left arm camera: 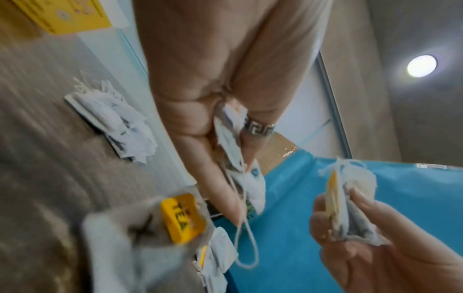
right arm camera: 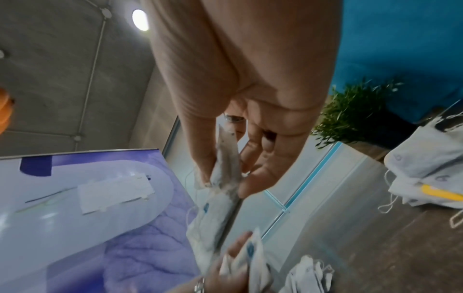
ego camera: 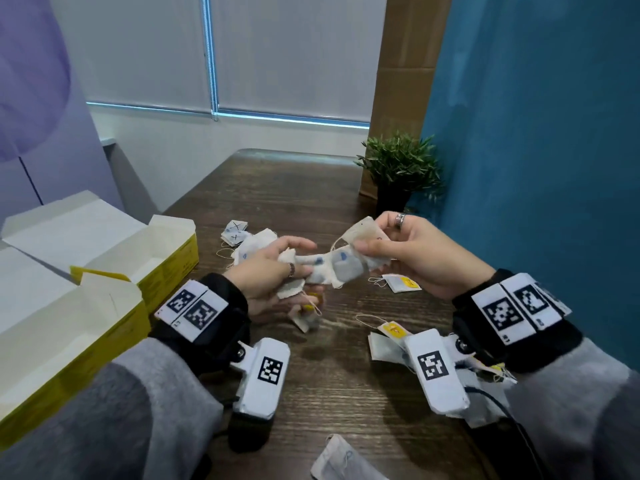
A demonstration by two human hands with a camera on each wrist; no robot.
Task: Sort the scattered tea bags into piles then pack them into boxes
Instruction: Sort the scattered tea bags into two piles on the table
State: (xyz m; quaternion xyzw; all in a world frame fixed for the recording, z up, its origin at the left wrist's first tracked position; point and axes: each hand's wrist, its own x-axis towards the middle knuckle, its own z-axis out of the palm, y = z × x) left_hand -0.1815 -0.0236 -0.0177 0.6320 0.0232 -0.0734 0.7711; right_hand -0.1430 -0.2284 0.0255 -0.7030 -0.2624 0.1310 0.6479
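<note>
Sorting underway: left hand (ego camera: 277,271) and right hand (ego camera: 412,251) both pinch tea bags (ego camera: 332,268) between them; next, separate onto piles.

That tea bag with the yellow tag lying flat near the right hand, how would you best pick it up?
Pinch the tea bag from above at its paper edge beside the yellow tag. It lies flat on the table, apart from others, so probably only a top-down pinch gets under it.
</note>
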